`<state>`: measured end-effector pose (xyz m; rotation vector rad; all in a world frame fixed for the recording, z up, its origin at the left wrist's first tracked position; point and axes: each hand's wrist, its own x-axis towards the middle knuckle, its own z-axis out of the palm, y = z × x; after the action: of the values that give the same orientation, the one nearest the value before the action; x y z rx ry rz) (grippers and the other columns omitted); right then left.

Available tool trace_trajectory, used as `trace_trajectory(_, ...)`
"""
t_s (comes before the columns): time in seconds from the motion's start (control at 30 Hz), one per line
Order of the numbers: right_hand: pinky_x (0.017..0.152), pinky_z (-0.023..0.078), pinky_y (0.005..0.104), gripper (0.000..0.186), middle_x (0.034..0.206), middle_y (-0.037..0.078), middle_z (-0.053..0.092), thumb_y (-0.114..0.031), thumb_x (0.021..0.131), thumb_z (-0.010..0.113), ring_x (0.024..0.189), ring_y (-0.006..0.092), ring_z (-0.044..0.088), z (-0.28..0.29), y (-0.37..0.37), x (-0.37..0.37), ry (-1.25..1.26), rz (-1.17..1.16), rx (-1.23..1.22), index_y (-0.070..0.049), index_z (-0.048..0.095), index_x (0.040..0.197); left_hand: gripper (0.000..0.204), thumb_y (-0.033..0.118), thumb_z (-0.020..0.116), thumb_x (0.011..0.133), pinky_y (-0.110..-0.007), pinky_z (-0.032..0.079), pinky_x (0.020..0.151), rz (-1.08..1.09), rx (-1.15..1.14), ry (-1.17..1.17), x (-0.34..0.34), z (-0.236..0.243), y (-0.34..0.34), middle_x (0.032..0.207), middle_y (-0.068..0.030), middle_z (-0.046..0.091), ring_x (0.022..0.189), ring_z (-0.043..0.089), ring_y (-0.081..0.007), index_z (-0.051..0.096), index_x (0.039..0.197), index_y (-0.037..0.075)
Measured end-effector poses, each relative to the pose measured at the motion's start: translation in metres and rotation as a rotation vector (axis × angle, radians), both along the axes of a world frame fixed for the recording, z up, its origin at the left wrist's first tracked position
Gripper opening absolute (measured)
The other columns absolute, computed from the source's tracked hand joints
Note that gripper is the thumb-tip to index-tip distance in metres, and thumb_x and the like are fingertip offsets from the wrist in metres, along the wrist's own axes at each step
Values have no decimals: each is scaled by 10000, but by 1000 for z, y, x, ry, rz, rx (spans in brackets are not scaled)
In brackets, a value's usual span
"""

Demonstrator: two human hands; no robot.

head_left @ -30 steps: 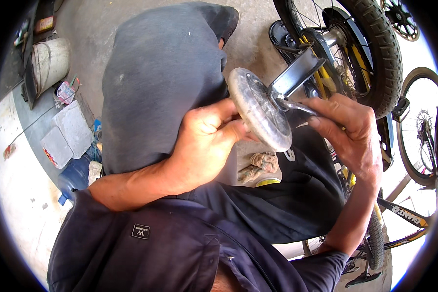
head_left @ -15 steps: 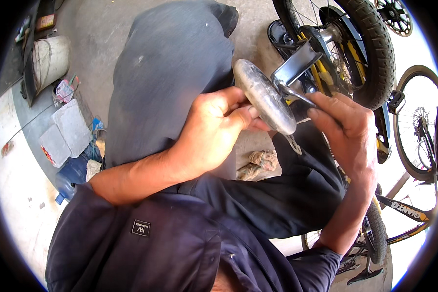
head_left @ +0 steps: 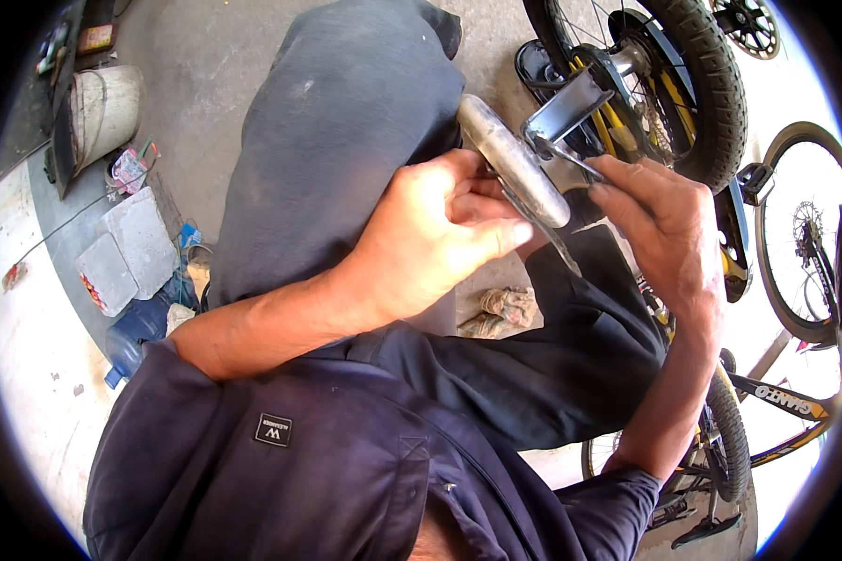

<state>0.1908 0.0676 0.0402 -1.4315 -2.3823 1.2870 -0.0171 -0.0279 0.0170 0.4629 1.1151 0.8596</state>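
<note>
Training wheel point(head_left: 513, 159), small, with a grey worn tread, seen almost edge-on and held above the person's lap, over the grey trouser knee point(head_left: 346, 131). Left hand point(head_left: 430, 238) is closed around the wheel's lower rim, thumb lying along the tread and fingers curled behind it. Right hand point(head_left: 669, 234) meets the wheel from the other side, fingertips on the metal bracket point(head_left: 571, 107) that projects from the hub; whether these fingers grip it or only press on it cannot be told. Thin metal rod point(head_left: 547, 234) runs down from the hub between the two hands. Behind the wheel stands a small bicycle point(head_left: 683, 84) with a knobby black tyre and yellow frame. Crumpled rag point(head_left: 500, 311) lies on the concrete floor point(head_left: 196, 56) between the legs. White bucket point(head_left: 108, 112) stands near the floor's upper left corner.
</note>
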Motion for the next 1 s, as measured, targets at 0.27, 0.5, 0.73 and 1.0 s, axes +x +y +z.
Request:
trace_trajectory(0.27, 668, 479, 375, 221, 790, 163, 613, -113, 853, 667, 735, 317, 625, 3, -2, -1, -25, -1, -4, -7, 688, 1045, 277, -19, 736, 815, -254, 564, 762, 139, 23, 104, 18, -10, -3, 987, -126, 694, 892, 691, -148, 577, 1039, -51)
trace_trajectory(0.5, 666, 482, 380, 215, 779, 168, 616, -118, 853, 669, 736, 325, 624, 3, -7, -2, -21, -25, 53, -16, 690, 1040, 362, -62, 709, 818, -265, 552, 837, 66, 42, 237, 18, -10, -2, 1046, -116, 675, 929, 675, -153, 547, 1142, -50)
trace_trajectory(0.73, 685, 499, 373, 182, 804, 182, 662, -114, 859, 658, 744, 332, 656, 25, -9, -17, -185, 2, 91, 18, 683, 981, 409, -77, 709, 804, -254, 547, 837, 45, 33, 312, 22, -10, -1, 1087, -115, 679, 968, 673, -140, 547, 1179, -49)
trace_trajectory(1.0, 655, 471, 426, 172, 691, 200, 599, -152, 874, 611, 670, 363, 599, 53, -9, -42, -237, 194, 521, 15, 654, 869, 381, -46, 729, 803, -225, 531, 738, -1, 70, 456, 23, -12, -3, 1008, -76, 694, 839, 648, -68, 579, 1153, -38)
